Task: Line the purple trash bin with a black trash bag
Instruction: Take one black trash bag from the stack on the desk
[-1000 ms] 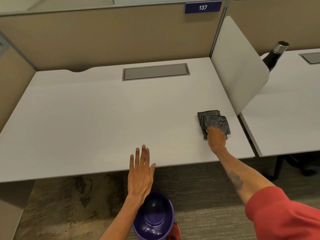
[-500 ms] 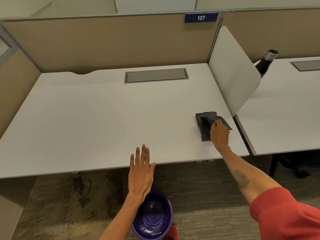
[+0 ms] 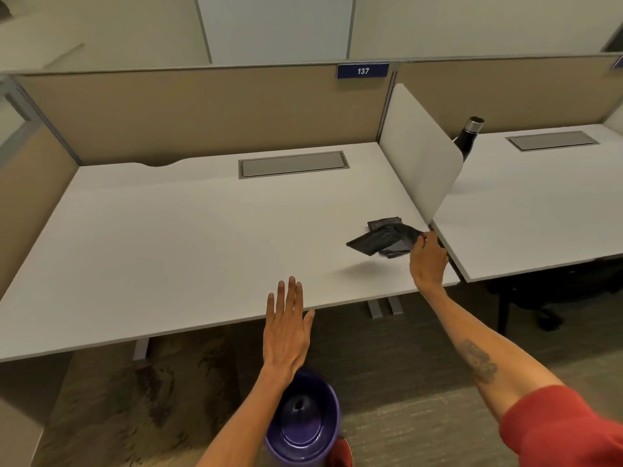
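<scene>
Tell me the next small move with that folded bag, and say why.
Probably bring the folded black bag back toward the body and shake it open. The right hand pinches one edge and the bag hangs just above the desk, still folded. The purple bin sits unlined on the floor below the open left hand.
</scene>
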A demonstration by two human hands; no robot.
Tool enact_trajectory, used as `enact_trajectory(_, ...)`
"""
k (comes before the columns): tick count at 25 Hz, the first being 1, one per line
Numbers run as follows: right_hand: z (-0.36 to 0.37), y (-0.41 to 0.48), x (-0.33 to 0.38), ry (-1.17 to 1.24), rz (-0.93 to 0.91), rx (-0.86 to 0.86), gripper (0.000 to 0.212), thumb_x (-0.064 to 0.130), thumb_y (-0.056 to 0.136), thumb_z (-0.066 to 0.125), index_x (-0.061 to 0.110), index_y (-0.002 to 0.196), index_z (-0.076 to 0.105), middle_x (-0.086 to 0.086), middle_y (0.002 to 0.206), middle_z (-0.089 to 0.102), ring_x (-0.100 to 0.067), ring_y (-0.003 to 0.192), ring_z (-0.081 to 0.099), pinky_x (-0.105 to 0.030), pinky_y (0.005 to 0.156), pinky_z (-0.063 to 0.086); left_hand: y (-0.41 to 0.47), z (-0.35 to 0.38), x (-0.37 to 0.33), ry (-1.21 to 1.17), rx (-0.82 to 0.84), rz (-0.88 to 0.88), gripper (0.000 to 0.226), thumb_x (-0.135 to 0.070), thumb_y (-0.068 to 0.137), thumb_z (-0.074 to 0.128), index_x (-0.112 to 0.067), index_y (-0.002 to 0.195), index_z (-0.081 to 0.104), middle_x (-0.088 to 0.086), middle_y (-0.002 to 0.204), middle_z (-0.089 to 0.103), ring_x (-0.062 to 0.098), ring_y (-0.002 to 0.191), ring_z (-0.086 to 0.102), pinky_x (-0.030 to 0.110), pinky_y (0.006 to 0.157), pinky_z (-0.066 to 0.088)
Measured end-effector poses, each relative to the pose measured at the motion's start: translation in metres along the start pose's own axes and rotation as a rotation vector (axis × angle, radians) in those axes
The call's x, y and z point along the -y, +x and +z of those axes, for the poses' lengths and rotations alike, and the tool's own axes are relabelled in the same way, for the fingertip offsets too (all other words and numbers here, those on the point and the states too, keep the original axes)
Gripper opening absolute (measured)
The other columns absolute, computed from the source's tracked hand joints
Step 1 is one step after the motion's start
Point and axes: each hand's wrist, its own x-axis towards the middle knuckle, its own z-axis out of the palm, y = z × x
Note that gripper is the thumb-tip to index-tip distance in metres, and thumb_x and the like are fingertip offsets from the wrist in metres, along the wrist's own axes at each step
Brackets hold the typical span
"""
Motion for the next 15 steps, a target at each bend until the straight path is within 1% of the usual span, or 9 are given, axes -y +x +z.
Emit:
enact_trajectory(2, -0.011, -0.033, 0.013, 0.031, -0.009, -0.025, 0.026, 0.02, 0.107, 0.037, 0.003, 0.113, 0.056, -0.009, 0.09, 0.059, -0.036, 0.091, 0.062, -0.05, 0.083, 0.05, -0.012, -0.011, 0.004, -0.02, -0.008, 0.022, 0.069, -0.051, 0.106, 0.011, -0.01, 0.16, 0.011, 0.011, 0.169, 0.0, 0.03, 0.156, 0.002, 0.045, 0.124, 0.001)
enact_trajectory(4, -0.019, -0.066, 0.026, 0.058, -0.001, -0.028, 0.025, 0.021, 0.107, 0.038, 0.005, 0.11, 0.056, -0.007, 0.087, 0.061, -0.033, 0.085, 0.062, -0.048, 0.081, 0.05, -0.024, -0.022, 0.007, -0.037, -0.001, 0.053, 0.07, -0.052, 0.105, 0.003, -0.011, 0.161, 0.005, 0.01, 0.169, -0.005, 0.029, 0.156, -0.004, 0.045, 0.127, -0.003)
enact_trajectory(7, -0.03, -0.115, 0.044, 0.089, -0.013, -0.023, 0.018, 0.024, 0.106, 0.041, 0.014, 0.102, 0.055, -0.007, 0.079, 0.062, -0.028, 0.075, 0.064, -0.052, 0.076, 0.055, -0.045, -0.039, 0.014, -0.071, -0.014, 0.106, 0.075, -0.056, 0.1, -0.009, -0.012, 0.161, 0.001, 0.009, 0.168, -0.01, 0.027, 0.155, -0.01, 0.044, 0.127, -0.007)
enact_trajectory(9, -0.037, -0.145, 0.058, 0.111, -0.025, -0.001, 0.014, 0.023, 0.106, 0.043, 0.018, 0.096, 0.052, -0.011, 0.076, 0.064, -0.026, 0.067, 0.064, -0.044, 0.066, 0.057, -0.059, -0.05, 0.018, -0.113, -0.009, 0.134, 0.077, -0.058, 0.097, -0.014, -0.013, 0.16, -0.003, 0.007, 0.168, -0.014, 0.025, 0.155, -0.015, 0.041, 0.125, -0.012)
enact_trajectory(10, -0.041, -0.16, 0.065, 0.122, -0.022, 0.012, 0.013, 0.022, 0.105, 0.045, 0.018, 0.095, 0.053, -0.012, 0.076, 0.065, -0.026, 0.066, 0.065, -0.039, 0.062, 0.056, -0.067, -0.056, 0.02, -0.126, -0.009, 0.148, 0.078, -0.058, 0.097, -0.015, -0.014, 0.16, -0.005, 0.007, 0.168, -0.015, 0.024, 0.154, -0.017, 0.04, 0.125, -0.014)
enact_trajectory(11, -0.044, -0.174, 0.071, 0.133, 0.001, 0.032, 0.013, 0.021, 0.105, 0.046, 0.017, 0.095, 0.054, -0.01, 0.078, 0.066, -0.027, 0.068, 0.068, -0.038, 0.061, 0.056, -0.075, -0.061, 0.021, -0.134, -0.005, 0.162, 0.077, -0.057, 0.096, -0.015, -0.014, 0.159, -0.006, 0.007, 0.167, -0.016, 0.024, 0.154, -0.018, 0.04, 0.124, -0.016)
enact_trajectory(12, -0.045, -0.187, 0.075, 0.151, 0.043, 0.058, 0.013, 0.022, 0.104, 0.047, 0.016, 0.097, 0.057, -0.007, 0.082, 0.067, -0.027, 0.072, 0.07, -0.041, 0.064, 0.059, -0.083, -0.067, 0.024, -0.142, 0.004, 0.179, 0.075, -0.056, 0.097, -0.013, -0.014, 0.159, -0.007, 0.006, 0.167, -0.016, 0.023, 0.154, -0.019, 0.039, 0.124, -0.017)
enact_trajectory(14, -0.047, -0.211, 0.082, 0.214, 0.171, 0.131, 0.017, 0.023, 0.103, 0.05, 0.013, 0.108, 0.062, -0.005, 0.096, 0.068, -0.022, 0.077, 0.073, -0.045, 0.074, 0.063, -0.098, -0.076, 0.029, -0.168, 0.01, 0.225, 0.069, -0.053, 0.101, -0.005, -0.015, 0.158, -0.006, 0.004, 0.167, -0.013, 0.022, 0.154, -0.019, 0.038, 0.123, -0.017)
enact_trajectory(15, -0.048, -0.222, 0.084, 0.268, 0.235, 0.166, 0.019, 0.023, 0.102, 0.052, 0.011, 0.112, 0.063, -0.005, 0.103, 0.066, -0.02, 0.077, 0.074, -0.044, 0.077, 0.063, -0.104, -0.078, 0.031, -0.186, 0.003, 0.251, 0.065, -0.051, 0.103, 0.0, -0.016, 0.158, -0.005, 0.004, 0.168, -0.011, 0.021, 0.154, -0.018, 0.037, 0.123, -0.016)
